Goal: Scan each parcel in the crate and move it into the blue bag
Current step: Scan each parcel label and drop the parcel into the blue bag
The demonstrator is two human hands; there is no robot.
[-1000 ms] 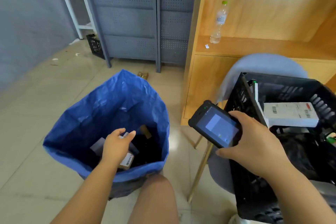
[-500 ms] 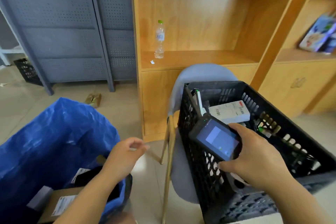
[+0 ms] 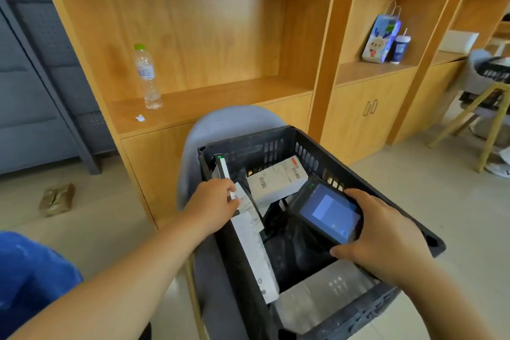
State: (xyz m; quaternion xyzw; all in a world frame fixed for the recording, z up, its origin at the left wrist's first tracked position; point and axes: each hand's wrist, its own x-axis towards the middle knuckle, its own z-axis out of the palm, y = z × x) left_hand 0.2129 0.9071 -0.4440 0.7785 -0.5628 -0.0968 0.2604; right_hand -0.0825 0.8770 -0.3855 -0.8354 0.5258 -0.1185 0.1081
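Reaching into the black crate (image 3: 248, 149), your left hand (image 3: 214, 203) pinches the flat white parcel (image 3: 254, 251) upright against its left wall, beside a labelled box (image 3: 276, 179), black pouch (image 3: 292, 246) and grey packet (image 3: 323, 292), while your right hand (image 3: 383, 234) grips the scanner (image 3: 327, 211) over it, the blue bag (image 3: 30, 270) apart at your left.

This looks like a small parcel room or back office. Beyond my hands runs wooden shelving (image 3: 193, 22) with cupboard doors (image 3: 369, 110) below, carrying stray things: a water bottle (image 3: 146, 77), a gift bag (image 3: 380, 41), a cup (image 3: 400, 48). Far left of my hands stand grey metal cabinets (image 3: 27, 91). My right hand (image 3: 386, 237) holds a scanner (image 3: 328, 212) over a black crate (image 3: 276, 143) on a grey chair (image 3: 220, 124), where my left hand (image 3: 214, 203) grips a labelled parcel (image 3: 248, 229). The floor (image 3: 414, 188) is pale tile.
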